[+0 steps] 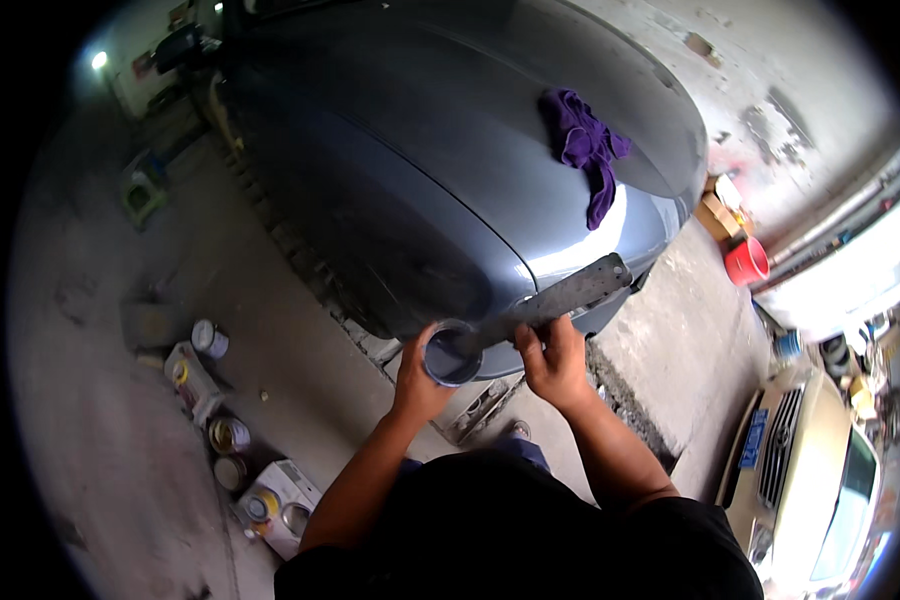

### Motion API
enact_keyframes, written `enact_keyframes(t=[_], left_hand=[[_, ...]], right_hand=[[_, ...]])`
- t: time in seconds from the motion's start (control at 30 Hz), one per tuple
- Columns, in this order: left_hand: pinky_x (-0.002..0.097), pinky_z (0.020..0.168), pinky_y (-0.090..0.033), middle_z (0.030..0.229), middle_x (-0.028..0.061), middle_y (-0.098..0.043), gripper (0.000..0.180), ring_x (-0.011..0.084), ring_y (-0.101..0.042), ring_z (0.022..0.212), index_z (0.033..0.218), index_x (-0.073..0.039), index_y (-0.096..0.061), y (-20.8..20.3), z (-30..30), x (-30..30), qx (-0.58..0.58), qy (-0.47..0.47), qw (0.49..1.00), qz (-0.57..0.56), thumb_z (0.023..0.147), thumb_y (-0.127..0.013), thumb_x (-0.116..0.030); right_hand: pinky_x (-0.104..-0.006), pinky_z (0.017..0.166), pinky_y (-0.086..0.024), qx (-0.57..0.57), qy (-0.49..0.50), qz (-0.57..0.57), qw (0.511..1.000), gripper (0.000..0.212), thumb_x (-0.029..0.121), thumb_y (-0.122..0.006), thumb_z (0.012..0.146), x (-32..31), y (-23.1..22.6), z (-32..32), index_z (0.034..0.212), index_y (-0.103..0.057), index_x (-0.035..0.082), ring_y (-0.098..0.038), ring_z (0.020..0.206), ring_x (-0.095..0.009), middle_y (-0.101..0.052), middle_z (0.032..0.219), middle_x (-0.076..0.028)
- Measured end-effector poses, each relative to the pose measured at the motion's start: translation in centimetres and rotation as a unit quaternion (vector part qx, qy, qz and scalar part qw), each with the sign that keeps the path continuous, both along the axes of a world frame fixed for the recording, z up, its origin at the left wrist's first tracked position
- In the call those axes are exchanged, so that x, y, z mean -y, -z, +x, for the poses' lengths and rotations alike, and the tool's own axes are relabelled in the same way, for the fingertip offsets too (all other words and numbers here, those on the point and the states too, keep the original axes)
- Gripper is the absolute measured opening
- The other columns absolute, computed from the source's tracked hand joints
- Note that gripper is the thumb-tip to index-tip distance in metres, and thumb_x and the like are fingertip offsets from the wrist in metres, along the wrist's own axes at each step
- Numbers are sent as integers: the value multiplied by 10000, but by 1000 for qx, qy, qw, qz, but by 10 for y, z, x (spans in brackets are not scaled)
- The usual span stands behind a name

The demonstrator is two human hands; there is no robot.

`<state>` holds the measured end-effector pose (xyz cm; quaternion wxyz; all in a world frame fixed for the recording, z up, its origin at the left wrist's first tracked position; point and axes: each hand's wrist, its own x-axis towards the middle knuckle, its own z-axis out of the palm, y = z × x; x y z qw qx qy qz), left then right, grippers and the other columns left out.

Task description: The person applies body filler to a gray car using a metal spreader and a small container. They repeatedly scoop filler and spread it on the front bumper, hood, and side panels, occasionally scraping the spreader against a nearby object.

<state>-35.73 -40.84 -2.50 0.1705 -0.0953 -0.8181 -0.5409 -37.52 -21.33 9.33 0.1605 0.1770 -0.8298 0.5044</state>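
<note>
My left hand [417, 388] is wrapped round a round cup [453, 376], tilted so that its mouth and dark inside show. My right hand [558, 368] grips a flat grey stir stick [578, 287] with holes at its far end. The stick's lower end reaches into the cup's mouth; how deep it goes I cannot tell. Both hands are held in front of a dark grey car [390, 200], close to its front corner. A crumpled purple cloth [585, 140] lies on the hood.
On the floor at left stand several cans [228, 435] and a white box-like device [285, 500]. A red bucket [747, 262] and cardboard boxes [716, 216] are by the right wall. A beige car [800, 450] is parked at lower right. A green stool [144, 198] stands far left.
</note>
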Motion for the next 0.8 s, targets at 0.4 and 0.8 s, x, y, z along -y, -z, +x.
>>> enact_keyframes(t=[0.4,0.8], left_hand=[[409,1022,-444,1306,193,-545,924,329,-552,1217,1418,-20,-351,22,-2,39,65,133,989,-18,641,-851,-26],[397,1025,-448,1299,146,-560,910,281,-553,1215,1407,-46,-364,37,10,70,163,285,944,-22,643,-857,-51]], right_hand=[[-304,722,-522,48,64,3,997,146,71,-617,933,8,10,25,1038,-591,-26,-666,781,-183,-681,863,-110],[-329,654,-521,163,173,-139,961,213,32,-647,878,52,62,85,1079,-581,6,-667,703,-242,-671,813,-136]])
